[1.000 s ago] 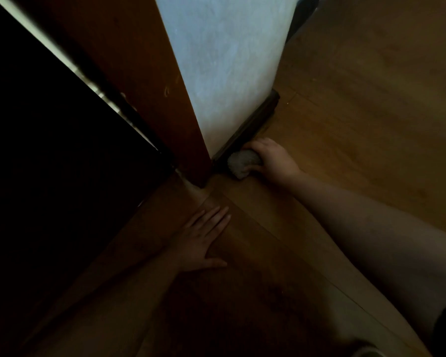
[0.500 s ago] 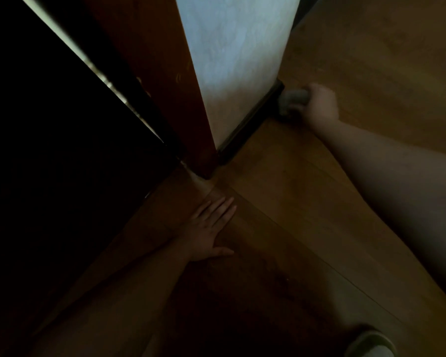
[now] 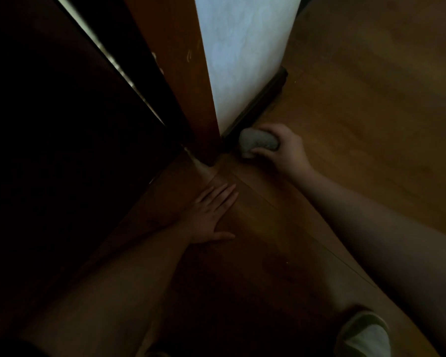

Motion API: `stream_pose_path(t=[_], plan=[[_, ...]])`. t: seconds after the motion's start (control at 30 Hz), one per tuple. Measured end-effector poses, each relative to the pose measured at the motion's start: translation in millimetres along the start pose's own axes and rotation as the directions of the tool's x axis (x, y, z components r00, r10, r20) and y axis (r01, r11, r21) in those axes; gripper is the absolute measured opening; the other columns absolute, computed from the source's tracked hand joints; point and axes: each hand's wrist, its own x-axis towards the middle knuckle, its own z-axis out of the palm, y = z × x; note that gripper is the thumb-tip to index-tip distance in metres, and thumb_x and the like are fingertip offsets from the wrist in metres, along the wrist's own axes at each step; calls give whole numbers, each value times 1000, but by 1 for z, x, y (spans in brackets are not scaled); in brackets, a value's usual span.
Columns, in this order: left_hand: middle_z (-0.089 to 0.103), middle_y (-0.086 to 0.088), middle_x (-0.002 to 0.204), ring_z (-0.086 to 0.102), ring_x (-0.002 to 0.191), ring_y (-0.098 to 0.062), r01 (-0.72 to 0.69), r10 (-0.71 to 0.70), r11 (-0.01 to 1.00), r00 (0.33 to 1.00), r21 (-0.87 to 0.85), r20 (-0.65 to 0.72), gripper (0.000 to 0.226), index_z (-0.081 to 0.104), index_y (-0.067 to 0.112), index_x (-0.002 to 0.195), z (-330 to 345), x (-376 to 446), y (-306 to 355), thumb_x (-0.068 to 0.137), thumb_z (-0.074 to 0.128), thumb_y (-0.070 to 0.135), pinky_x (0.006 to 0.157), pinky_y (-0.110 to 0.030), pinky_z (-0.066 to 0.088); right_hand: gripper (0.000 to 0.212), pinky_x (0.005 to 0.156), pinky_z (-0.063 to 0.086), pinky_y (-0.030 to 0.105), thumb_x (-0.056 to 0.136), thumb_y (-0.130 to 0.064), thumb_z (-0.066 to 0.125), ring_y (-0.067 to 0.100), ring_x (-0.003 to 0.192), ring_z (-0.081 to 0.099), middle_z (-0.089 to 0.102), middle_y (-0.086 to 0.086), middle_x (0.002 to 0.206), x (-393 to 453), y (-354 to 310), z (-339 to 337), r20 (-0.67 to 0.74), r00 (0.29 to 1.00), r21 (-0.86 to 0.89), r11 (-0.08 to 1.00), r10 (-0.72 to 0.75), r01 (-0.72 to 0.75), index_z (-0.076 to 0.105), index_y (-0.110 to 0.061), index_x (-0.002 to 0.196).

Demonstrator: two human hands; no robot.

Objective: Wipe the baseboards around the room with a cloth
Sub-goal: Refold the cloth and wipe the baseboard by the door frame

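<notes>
Back from the far end of the baseboard (image 3: 255,106), where it was half a second ago, the right hand (image 3: 285,148) is now sitting at the near end, close to the door frame (image 3: 183,81). Its grip is curling round a bunched grey cloth (image 3: 256,143), thumb underneath and fingers over the top, and the cloth is touching the dark baseboard just beside the corner where the white wall (image 3: 242,52) is meeting the frame. Across the floor (image 3: 358,112) the left hand (image 3: 211,215) is lying flat as before, fingers straight and together, thumb out to the side, holding nothing. Near the bottom right edge a pale slipper (image 3: 363,336) is showing on the floor
</notes>
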Motion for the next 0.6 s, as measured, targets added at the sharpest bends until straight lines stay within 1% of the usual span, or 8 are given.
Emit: stream_pose_path(t=[0.07, 0.13, 0.27, 0.33, 0.4, 0.47, 0.5, 0.6], plan=[[-9, -2, 165, -8, 152, -16, 1, -1, 1000, 1000, -15, -5, 102, 5, 16, 159, 0, 0, 1, 86, 33, 81, 122, -37, -5, 50, 90, 36, 18, 76, -25, 82, 21, 112, 55, 63, 10, 118, -2, -14, 10, 32, 998, 9, 999, -48, 48, 65, -11, 121], [-7, -2, 165, -4, 153, -17, 12, -12, 1000, 1000, -18, -1, 102, 5, 17, 159, -1, 1, 0, 85, 33, 82, 121, -37, -2, 48, 89, 35, 17, 77, -26, 82, 21, 111, 55, 63, 10, 117, 2, -21, 12, 32, 996, -17, 997, -78, 79, 65, -11, 120], [-1, -5, 166, 3, 152, -20, 19, -20, 1000, 1000, -21, -13, 102, 5, 16, 158, 1, 0, 0, 85, 33, 82, 121, -38, 3, 48, 89, 38, 21, 76, -28, 83, 21, 110, 56, 62, 9, 117, 13, -24, 2, 55, 996, -40, 996, -72, 74, 66, -13, 118], [-1, -4, 166, 1, 153, -19, 12, -12, 1000, 1000, -28, -14, 103, 6, 16, 158, 2, 0, -1, 85, 33, 82, 121, -38, 3, 49, 88, 38, 22, 74, -29, 84, 22, 111, 56, 62, 8, 118, 23, -23, -5, 103, 992, -76, 994, -67, 75, 66, -15, 118], [-5, -3, 166, -4, 153, -18, 7, -8, 1000, 1000, -28, -11, 103, 5, 16, 159, 3, 1, -2, 86, 33, 82, 121, -37, -2, 51, 88, 36, 21, 72, -27, 85, 23, 112, 56, 62, 8, 120, 34, -18, -14, 153, 986, -101, 992, -65, 81, 67, -15, 118], [-8, -2, 165, -9, 152, -16, 1, -2, 1000, 1000, -29, -16, 103, 2, 17, 159, 4, 1, -3, 85, 33, 82, 120, -35, -8, 51, 88, 34, 19, 72, -22, 85, 24, 114, 55, 60, 9, 122, 46, -10, -24, 169, 985, -112, 992, -33, 53, 66, -15, 120], [-9, -2, 165, -11, 151, -15, -3, 2, 999, 1000, -32, -18, 104, -1, 17, 158, 3, 1, -3, 85, 33, 82, 119, -34, -10, 51, 89, 34, 20, 73, -20, 84, 24, 116, 54, 59, 9, 124, 53, -5, -31, 151, 989, -125, 992, -2, 21, 65, -15, 121], [-4, -3, 165, -5, 151, -17, -8, 7, 1000, 999, -29, -36, 103, 0, 17, 158, 4, 2, -4, 85, 34, 82, 120, -35, -7, 54, 93, 37, 27, 75, -19, 83, 26, 120, 51, 57, 11, 129, 76, 10, -54, 95, 991, -195, 978, 98, -78, 63, -16, 125]])
